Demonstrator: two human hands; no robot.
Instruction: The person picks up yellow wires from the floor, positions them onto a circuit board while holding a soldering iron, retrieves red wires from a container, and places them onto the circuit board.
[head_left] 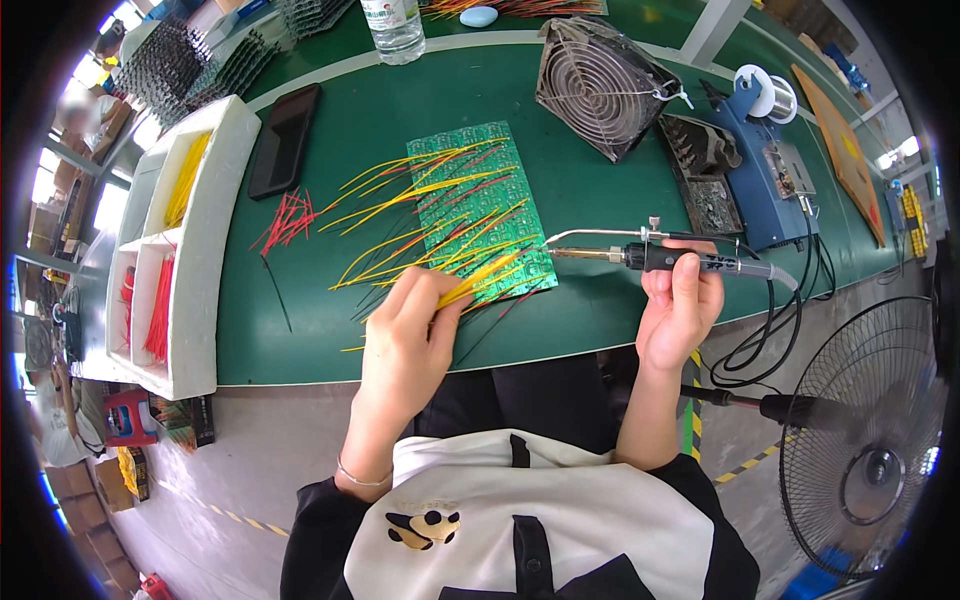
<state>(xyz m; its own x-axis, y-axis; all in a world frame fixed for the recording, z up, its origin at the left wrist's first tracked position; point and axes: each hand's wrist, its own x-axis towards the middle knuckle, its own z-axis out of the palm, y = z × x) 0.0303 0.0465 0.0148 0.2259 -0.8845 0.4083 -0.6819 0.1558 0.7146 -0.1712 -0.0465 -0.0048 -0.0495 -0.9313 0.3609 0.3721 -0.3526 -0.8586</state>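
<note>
from my end, the near edge of the tabletop (300,350) curves across in front of the person's lap, with both forearms reaching over it. the left hand (405,320) sits just inside that edge, its fingers pinched narrow on a bundle of yellow wires (482,278). the right hand (680,300) has its fingers wrapped round a soldering iron (660,258), whose tip points left at the right edge of the green circuit board (500,195). i see the board lying under more wires that fan out past its left side. off the near right edge, black cables (785,335) hang in loops beside a standing fan (870,470).

my widest room runs left of the board, up to the white foam tray (232,170), broken by loose red wires (288,222). farther out, a black tray (285,140), a grille-fronted fan (595,90) and a blue soldering station (750,190) stand in the way.
</note>
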